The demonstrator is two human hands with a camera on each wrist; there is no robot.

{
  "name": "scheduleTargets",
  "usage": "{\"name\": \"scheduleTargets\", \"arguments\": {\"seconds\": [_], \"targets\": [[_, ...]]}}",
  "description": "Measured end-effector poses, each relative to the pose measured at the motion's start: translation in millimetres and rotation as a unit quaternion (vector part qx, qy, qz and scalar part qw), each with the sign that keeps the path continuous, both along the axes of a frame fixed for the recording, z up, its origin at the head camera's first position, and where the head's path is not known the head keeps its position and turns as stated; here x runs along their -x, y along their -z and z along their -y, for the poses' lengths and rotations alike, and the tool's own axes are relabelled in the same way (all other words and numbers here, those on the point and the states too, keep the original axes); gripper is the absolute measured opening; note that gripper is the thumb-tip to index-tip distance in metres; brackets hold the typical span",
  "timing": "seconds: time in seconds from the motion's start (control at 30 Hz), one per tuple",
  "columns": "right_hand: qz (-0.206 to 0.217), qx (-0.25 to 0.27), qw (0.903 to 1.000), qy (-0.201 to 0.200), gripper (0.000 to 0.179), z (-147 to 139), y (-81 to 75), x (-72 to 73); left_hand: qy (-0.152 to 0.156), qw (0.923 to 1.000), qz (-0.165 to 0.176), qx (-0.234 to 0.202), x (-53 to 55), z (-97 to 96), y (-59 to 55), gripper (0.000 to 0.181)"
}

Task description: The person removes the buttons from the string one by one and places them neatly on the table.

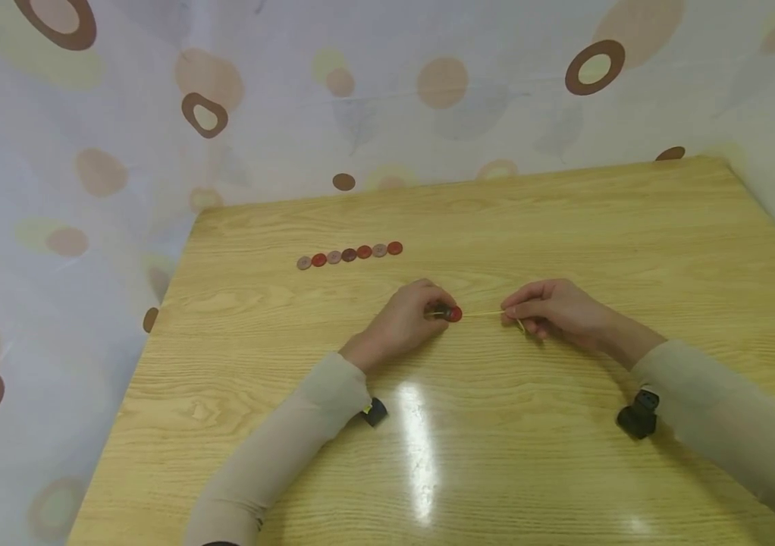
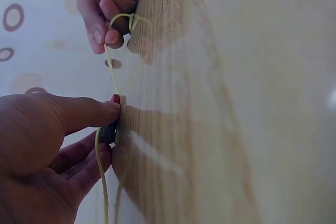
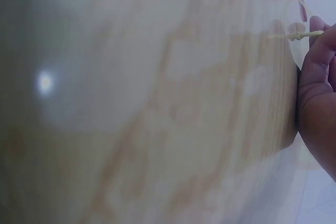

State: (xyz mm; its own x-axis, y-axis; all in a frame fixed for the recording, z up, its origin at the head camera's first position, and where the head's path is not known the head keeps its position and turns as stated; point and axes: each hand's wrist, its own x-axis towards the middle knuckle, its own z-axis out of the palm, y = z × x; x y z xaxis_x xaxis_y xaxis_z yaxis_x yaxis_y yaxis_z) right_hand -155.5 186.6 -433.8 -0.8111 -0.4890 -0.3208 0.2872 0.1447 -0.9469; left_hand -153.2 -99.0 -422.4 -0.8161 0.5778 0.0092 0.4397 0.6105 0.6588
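My left hand [image 1: 406, 320] pinches a small stack of buttons [image 1: 454, 314] between thumb and fingers, close over the table. A red button faces the right hand, with dark ones [image 2: 107, 132] behind it. Yellow string [image 1: 483, 312] runs through the stack. One length of it trails below the left hand in the left wrist view. To the right, my right hand [image 1: 560, 309] pinches the string between thumb and forefinger and holds it straight between the hands. A short end with a knot [image 3: 297, 36] sticks out from those fingers. The left palm hides part of the stack.
Behind the left hand, a slanting row of several flat round buttons [image 1: 349, 255], red, pinkish and dark, lies on the wooden table [image 1: 510, 455]. A patterned curtain [image 1: 387, 106] hangs along the table's back and left sides. Light glares off the tabletop in front.
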Motion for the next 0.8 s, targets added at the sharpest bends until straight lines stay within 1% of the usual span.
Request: {"name": "scheduleTargets", "arguments": {"seconds": [0.17, 0.27, 0.43, 0.67, 0.8], "targets": [[0.000, 0.000, 1.0000, 0.000, 0.029, 0.7, 0.1, 0.0, -0.002, 1.0000, 0.006, -0.008, -0.1, 1.5, 1.2, 0.021], [0.001, -0.001, 1.0000, 0.001, 0.029, 1.0, 0.6, 0.3, -0.006, 0.9997, 0.010, -0.019, -0.2, 2.0, 2.1, 0.021], [0.001, -0.002, 1.0000, 0.003, 0.028, 1.4, 1.4, 1.1, -0.017, 0.9984, 0.019, -0.051, -1.4, 2.2, 3.2, 0.020], [0.000, -0.005, 1.0000, 0.003, 0.027, 1.6, 0.1, 0.7, -0.035, 0.9926, 0.049, -0.106, -3.4, 2.8, 5.2, 0.021], [0.002, -0.006, 1.0000, 0.003, 0.026, 2.0, -1.8, -0.4, -0.039, 0.9889, 0.064, -0.129, -4.3, 3.4, 5.6, 0.021]]}}
